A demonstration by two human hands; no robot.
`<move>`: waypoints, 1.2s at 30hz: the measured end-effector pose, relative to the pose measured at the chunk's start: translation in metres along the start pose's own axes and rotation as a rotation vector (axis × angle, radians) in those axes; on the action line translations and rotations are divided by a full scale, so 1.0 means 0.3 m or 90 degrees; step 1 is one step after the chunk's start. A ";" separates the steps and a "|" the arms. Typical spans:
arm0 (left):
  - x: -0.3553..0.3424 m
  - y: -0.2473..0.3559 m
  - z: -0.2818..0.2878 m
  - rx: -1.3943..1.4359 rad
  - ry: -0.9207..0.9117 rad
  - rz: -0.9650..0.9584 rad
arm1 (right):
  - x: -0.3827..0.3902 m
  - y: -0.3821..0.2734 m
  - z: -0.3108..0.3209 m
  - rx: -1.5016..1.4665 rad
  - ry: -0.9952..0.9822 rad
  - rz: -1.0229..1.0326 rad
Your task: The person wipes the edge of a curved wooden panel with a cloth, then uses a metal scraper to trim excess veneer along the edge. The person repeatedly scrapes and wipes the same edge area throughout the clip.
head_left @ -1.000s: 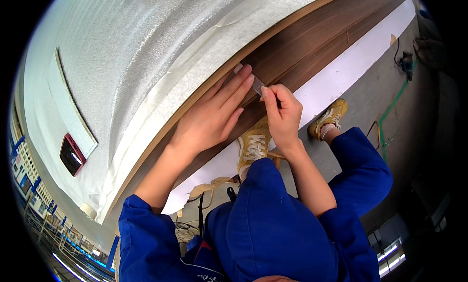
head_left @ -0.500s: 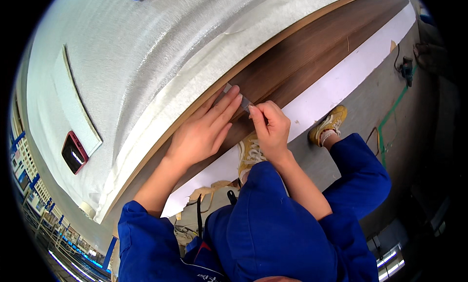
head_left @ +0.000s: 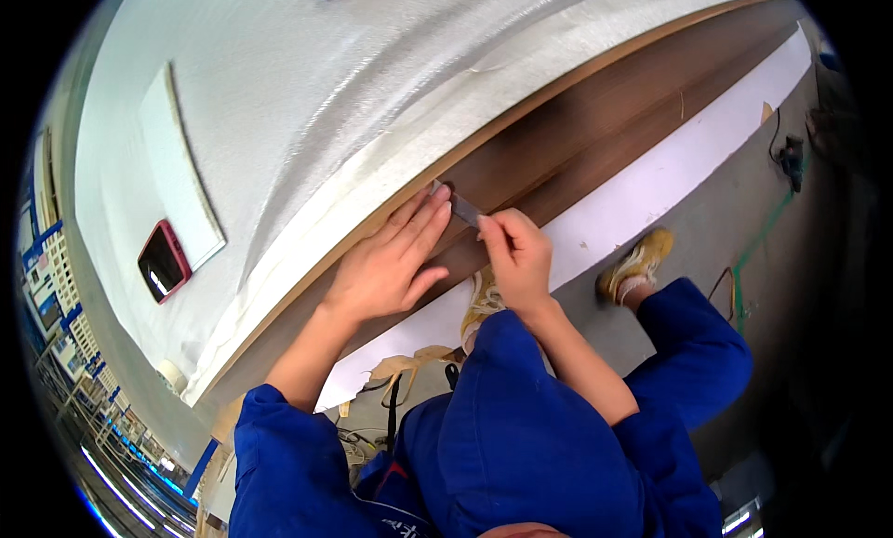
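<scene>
Between my two hands runs a narrow grey strip (head_left: 465, 210), lying across the brown wood-look side (head_left: 595, 119) of a long piece. My left hand (head_left: 377, 268) lies flat against that side, its fingers stretched out and their tips by the strip's upper end, near the piece's edge. At the strip's lower end, my right hand (head_left: 519, 259) is closed, pinching it between thumb and curled fingers. The strip looks smooth and slightly see-through; its exact kind cannot be made out.
A white-covered top (head_left: 270, 101) carries a red-edged phone (head_left: 164, 262) and a flat white strip (head_left: 181, 171). Along the brown side's bottom runs a pale sheet (head_left: 670, 143). A dark power tool (head_left: 791, 161) with a green cable is on the floor at right, beyond my yellow shoe (head_left: 635, 264).
The view has shifted, so the top and phone appear further right. More of the strip now shows between my hands, and my left thumb stands further from its fingers.
</scene>
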State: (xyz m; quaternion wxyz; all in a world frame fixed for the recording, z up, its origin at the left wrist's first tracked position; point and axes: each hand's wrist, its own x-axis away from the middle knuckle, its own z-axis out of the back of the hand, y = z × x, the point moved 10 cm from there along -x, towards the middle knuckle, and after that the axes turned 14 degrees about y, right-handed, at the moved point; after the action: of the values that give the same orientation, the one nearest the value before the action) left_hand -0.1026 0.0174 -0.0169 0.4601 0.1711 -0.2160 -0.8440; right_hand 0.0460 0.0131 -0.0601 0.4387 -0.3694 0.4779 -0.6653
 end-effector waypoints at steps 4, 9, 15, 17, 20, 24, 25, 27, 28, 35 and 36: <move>0.132 -0.089 -0.015 0.049 -0.082 0.183 | -0.026 0.056 0.059 -0.024 0.005 -0.096; 0.248 -0.072 0.015 -0.157 -0.018 0.063 | -0.016 0.071 0.132 -0.069 0.025 -0.101; 0.227 -0.045 0.022 -0.191 0.052 0.034 | 0.056 0.128 0.234 -0.169 0.159 -0.129; 0.224 -0.033 0.027 -0.190 0.067 0.017 | 0.113 0.130 0.257 -0.183 0.175 -0.117; 0.239 -0.028 0.030 -0.233 0.087 0.005 | 0.220 0.129 0.287 -0.221 0.241 -0.118; 0.237 -0.017 0.032 -0.236 0.128 -0.044 | 0.335 0.162 0.337 -0.297 0.295 -0.130; 0.233 -0.010 0.040 -0.223 0.147 -0.051 | 0.356 0.181 0.343 -0.326 0.316 -0.159; 0.234 0.001 0.039 -0.254 0.154 -0.076 | 0.374 0.191 0.329 -0.412 0.319 -0.173; 0.231 0.009 0.039 -0.270 0.158 -0.089 | 0.378 0.192 0.322 -0.456 0.320 -0.179; 0.247 0.007 0.046 -0.223 0.181 -0.109 | 0.358 0.037 0.311 -0.398 0.284 -0.131; 0.247 0.002 0.051 -0.193 0.182 -0.101 | 0.356 0.032 0.313 -0.372 0.284 -0.133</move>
State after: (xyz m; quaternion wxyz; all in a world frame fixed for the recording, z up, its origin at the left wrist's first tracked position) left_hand -0.1481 -0.0426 -0.0104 0.4386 0.2343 -0.0047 -0.8676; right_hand 0.0971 -0.1178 -0.0364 0.1299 -0.3713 0.6910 -0.6065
